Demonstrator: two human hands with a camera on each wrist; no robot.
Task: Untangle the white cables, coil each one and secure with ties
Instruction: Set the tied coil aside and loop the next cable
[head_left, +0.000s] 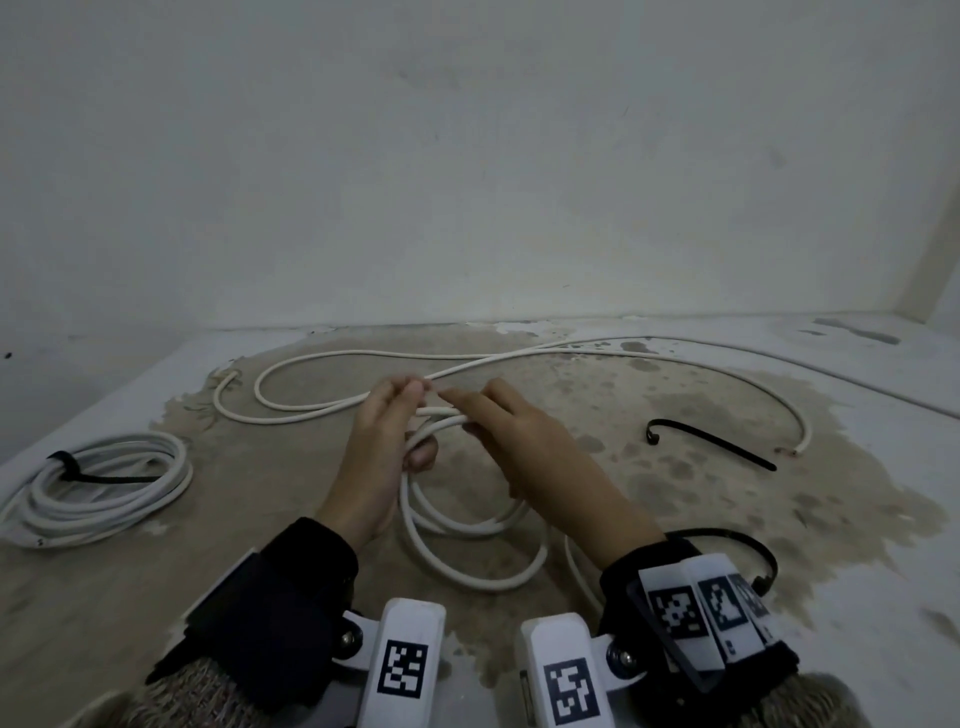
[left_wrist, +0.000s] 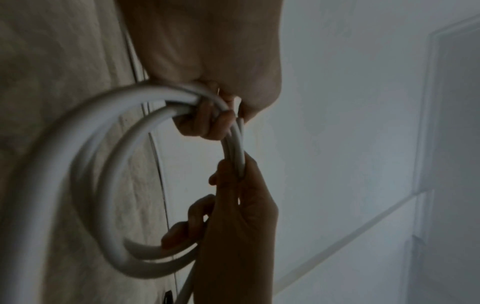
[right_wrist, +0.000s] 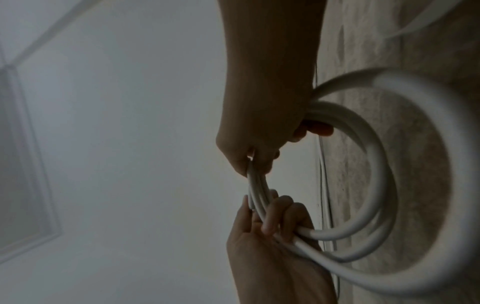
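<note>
Cable (head_left: 470, 540) hangs in a few loops between the two hands, low over the stained floor (head_left: 675, 499), so the turns stay stacked and don't spring apart. Its loose length (head_left: 519, 353) runs away across the floor in a long figure of eight toward the wall (head_left: 467, 156), free to feed in, I'd guess, as more turns are added.

Left hand (head_left: 387, 447) has its fingers curled round the bundled turns at the top of the coil, acting as the anchor. Right hand (head_left: 511, 431) closes fingers and thumb on the same strands just beside it, seemingly laying a fresh turn against the others; the wrist views show both grips clamped on cable.

Coiling looks partly done, with plenty of slack left out.

Off to the left sits a finished coil (head_left: 104, 488), bound with a black tie (head_left: 70, 465). A spare tie (head_left: 706, 441) lies to the right near the cable's end, and another (head_left: 748, 551) by the right wrist, both within easy reach for binding.
</note>
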